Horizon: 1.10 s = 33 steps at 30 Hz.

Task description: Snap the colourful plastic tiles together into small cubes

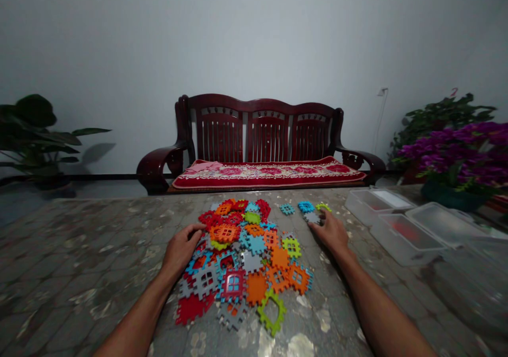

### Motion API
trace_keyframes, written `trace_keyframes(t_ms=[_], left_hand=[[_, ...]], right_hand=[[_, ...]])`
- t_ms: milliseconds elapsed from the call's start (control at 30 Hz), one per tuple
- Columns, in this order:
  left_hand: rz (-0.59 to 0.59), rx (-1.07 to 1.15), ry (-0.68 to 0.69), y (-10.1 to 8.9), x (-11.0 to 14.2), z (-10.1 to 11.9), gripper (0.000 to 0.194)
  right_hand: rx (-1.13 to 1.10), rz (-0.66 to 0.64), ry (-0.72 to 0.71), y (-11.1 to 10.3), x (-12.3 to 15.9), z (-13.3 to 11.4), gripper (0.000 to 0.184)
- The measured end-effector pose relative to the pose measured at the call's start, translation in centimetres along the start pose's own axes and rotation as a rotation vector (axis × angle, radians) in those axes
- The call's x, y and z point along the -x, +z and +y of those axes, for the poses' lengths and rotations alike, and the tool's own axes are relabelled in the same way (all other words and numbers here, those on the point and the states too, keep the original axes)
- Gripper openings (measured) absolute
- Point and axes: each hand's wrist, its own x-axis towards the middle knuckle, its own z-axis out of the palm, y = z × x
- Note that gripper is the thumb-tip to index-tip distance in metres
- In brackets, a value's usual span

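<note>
A heap of flat plastic interlocking tiles [242, 256] in red, orange, blue, grey and green lies on the marbled table [87, 261]. My left hand [180, 248] rests at the heap's left edge, fingers curled over the tiles there. My right hand [331, 230] reaches to the heap's far right, its fingertips on a grey tile [312, 217]. A blue tile [306, 206], a green tile [323, 207] and a teal tile [287, 208] lie apart just beyond that hand.
Clear plastic boxes [400, 235] with lids stand at the table's right side. Beyond the table stands a dark wooden bench [262, 145] with a red cushion. A leafy plant [35, 134] is at the left, purple flowers [464, 150] at the right.
</note>
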Motion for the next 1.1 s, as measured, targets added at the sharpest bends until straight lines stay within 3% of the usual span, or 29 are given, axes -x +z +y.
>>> trace_keyframes(t_ms=[400,767,1100], left_hand=[[0.014,0.004,0.022,0.0,-0.1,-0.2,0.041],[0.021,-0.012,-0.019,-0.6,0.5,1.2,0.034],[0.028,0.004,-0.027,-0.6,0.6,1.5,0.031]], right_hand=[[0.119,0.006,-0.086,-0.6,0.8,-0.3,0.052],[-0.170,0.012,0.196,-0.9,0.1,1.7,0.056],[0.067,0.017,-0.054,-0.5,1.7,-0.2,0.048]])
